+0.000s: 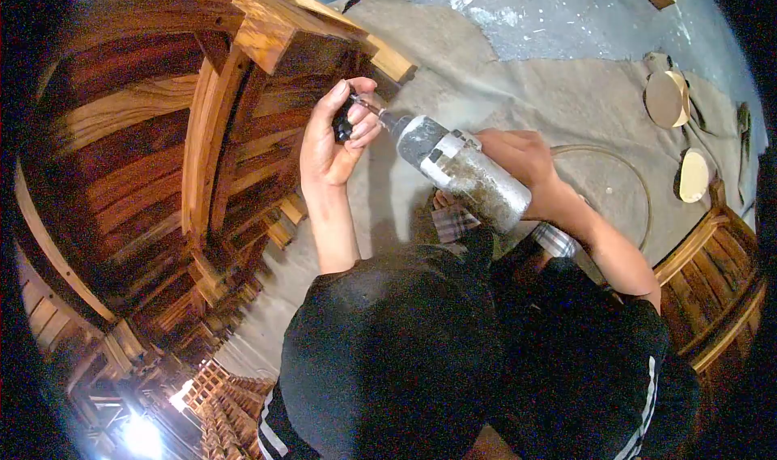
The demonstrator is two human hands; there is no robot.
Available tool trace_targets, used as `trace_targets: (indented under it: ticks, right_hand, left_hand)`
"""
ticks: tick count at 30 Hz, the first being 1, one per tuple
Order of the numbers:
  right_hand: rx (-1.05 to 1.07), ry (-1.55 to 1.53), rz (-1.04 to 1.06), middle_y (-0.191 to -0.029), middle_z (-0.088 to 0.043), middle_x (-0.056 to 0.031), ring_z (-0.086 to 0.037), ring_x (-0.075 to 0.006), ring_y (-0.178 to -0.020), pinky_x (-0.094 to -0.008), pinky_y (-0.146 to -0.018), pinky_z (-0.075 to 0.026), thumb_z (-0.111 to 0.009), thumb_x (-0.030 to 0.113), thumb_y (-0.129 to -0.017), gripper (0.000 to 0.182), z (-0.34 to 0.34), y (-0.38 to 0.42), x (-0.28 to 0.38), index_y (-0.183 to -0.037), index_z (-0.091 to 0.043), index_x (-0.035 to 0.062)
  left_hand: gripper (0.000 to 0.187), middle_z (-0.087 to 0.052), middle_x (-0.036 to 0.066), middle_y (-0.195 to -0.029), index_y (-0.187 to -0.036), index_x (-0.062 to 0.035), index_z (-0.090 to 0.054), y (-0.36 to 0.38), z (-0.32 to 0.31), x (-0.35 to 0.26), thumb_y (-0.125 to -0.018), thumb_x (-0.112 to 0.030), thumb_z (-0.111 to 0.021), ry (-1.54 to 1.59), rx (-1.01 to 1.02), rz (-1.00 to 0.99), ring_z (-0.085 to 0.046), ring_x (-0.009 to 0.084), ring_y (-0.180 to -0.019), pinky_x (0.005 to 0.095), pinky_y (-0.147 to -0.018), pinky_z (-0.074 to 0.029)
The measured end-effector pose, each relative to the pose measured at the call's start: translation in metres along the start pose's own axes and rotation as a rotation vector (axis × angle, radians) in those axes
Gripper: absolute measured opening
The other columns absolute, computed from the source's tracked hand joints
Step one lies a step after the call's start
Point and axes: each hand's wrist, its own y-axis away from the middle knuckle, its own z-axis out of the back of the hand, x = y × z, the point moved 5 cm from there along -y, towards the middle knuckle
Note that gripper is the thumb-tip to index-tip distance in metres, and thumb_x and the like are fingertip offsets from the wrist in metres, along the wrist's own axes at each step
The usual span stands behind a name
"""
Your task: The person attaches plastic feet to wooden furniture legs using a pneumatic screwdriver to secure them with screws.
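- I am watching the left hand (336,140) closing around a small black piece (342,128) at the nose of the power tool (461,171), fingers curled tight on it, thumb up toward twelve o'clock.
- The right hand (518,156) is wrapping around the rear of the tool's grey, dust-caked body, a full closed grip, likely to steady it while the other hand is working at the tip.
- The tool is lying tilted across the middle of the view, its nose pointing toward ten o'clock and its body running back toward four o'clock, held up in front of the torso rather than resting on anything.
- Just at ten o'clock from the tool's tip, the wooden frame (202,128) is standing close, its corner block near the left hand but, as far as I can tell, not touching it.
- At two o'clock, two round discs (668,97) are lying on the cloth-covered floor (566,95), well apart from both hands.
- At four o'clock, another piece of wooden furniture (716,274) is sitting beside the right forearm.
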Motion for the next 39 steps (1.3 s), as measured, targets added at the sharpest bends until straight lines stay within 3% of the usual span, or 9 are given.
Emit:
trace_targets:
  ticks: [4,7,19,22,25,28,35,39]
  right_hand:
    - [0.022,0.063,0.013,-0.085,-0.059,-0.0123,-0.059,-0.0342,-0.076,-0.0403,-0.062,-0.046,-0.073,0.026,-0.054,0.055,-0.004,0.003,-0.002,-0.103,-0.056,0.0065]
    - [0.001,0.103,0.026,-0.087,-0.059,-0.0117,-0.059,-0.0335,-0.078,-0.0405,-0.062,-0.046,-0.072,0.029,-0.056,0.056,-0.003,0.000,0.003,-0.104,-0.055,0.0063]
    - [0.024,0.068,-0.014,-0.082,-0.057,-0.0113,-0.058,-0.0338,-0.075,-0.0420,-0.062,-0.045,-0.070,0.030,-0.056,0.049,-0.002,-0.003,0.007,-0.096,-0.054,0.0063]
    - [-0.001,0.165,0.027,-0.083,-0.057,-0.0112,-0.058,-0.0339,-0.075,-0.0420,-0.062,-0.044,-0.070,0.029,-0.057,0.047,-0.001,-0.005,0.012,-0.095,-0.054,0.0070]
    - [0.011,0.031,-0.028,-0.086,-0.058,-0.0108,-0.058,-0.0339,-0.076,-0.0422,-0.063,-0.044,-0.068,0.029,-0.060,0.045,-0.002,-0.004,0.007,-0.097,-0.054,0.0075]
    - [0.032,0.132,-0.043,-0.089,-0.060,-0.0113,-0.059,-0.0335,-0.078,-0.0426,-0.063,-0.044,-0.066,0.027,-0.063,0.045,-0.004,-0.006,0.005,-0.102,-0.055,0.0074]
    - [-0.106,0.235,0.046,-0.091,-0.063,-0.0125,-0.061,-0.0336,-0.074,-0.0422,-0.060,-0.046,-0.064,0.024,-0.065,0.046,-0.006,-0.016,-0.001,-0.106,-0.056,0.0069]
    - [-0.116,0.262,0.083,-0.092,-0.063,-0.0123,-0.062,-0.0335,-0.075,-0.0418,-0.061,-0.047,-0.064,0.023,-0.065,0.044,-0.003,-0.020,0.004,-0.105,-0.056,0.0062]
  left_hand:
    - [0.037,-0.042,0.002,-0.063,-0.110,0.0071,-0.051,0.002,-0.008,0.001,-0.093,-0.026,-0.048,0.102,0.022,-0.022,-0.039,0.0093,-0.051,0.0198,-0.040,-0.031]
    - [0.036,-0.040,-0.001,-0.068,-0.114,0.0021,-0.049,0.000,-0.008,0.004,-0.094,-0.027,-0.047,0.116,0.057,-0.024,-0.033,0.0060,-0.046,0.0187,-0.039,-0.032]
    - [0.031,-0.039,-0.003,-0.062,-0.102,0.0010,-0.052,0.000,-0.005,0.010,-0.096,-0.028,-0.046,0.175,0.021,-0.050,-0.036,0.0053,-0.049,0.0179,-0.039,-0.029]
    - [0.031,-0.040,-0.003,-0.062,-0.100,0.0014,-0.053,0.002,-0.008,0.007,-0.095,-0.028,-0.046,0.043,-0.026,-0.056,-0.035,0.0050,-0.047,0.0181,-0.038,-0.028]
    - [0.032,-0.040,-0.003,-0.062,-0.102,0.0029,-0.053,0.001,-0.011,0.005,-0.095,-0.028,-0.047,-0.002,-0.079,-0.060,-0.034,0.0045,-0.046,0.0182,-0.038,-0.027]
    - [0.037,-0.039,-0.003,-0.063,-0.109,0.0054,-0.051,0.000,-0.016,-0.001,-0.095,-0.028,-0.047,-0.184,-0.109,-0.143,-0.034,0.0044,-0.047,0.0180,-0.038,-0.026]
    - [0.043,-0.036,-0.002,-0.064,-0.121,0.0076,-0.044,-0.002,-0.029,-0.009,-0.096,-0.027,-0.043,-0.173,-0.018,-0.236,-0.034,0.0054,-0.048,0.0169,-0.038,-0.026]
    - [0.041,-0.036,-0.002,-0.063,-0.122,0.0073,-0.044,0.000,-0.027,-0.013,-0.095,-0.024,-0.041,-0.255,-0.103,-0.274,-0.036,0.0059,-0.048,0.0171,-0.037,-0.028]
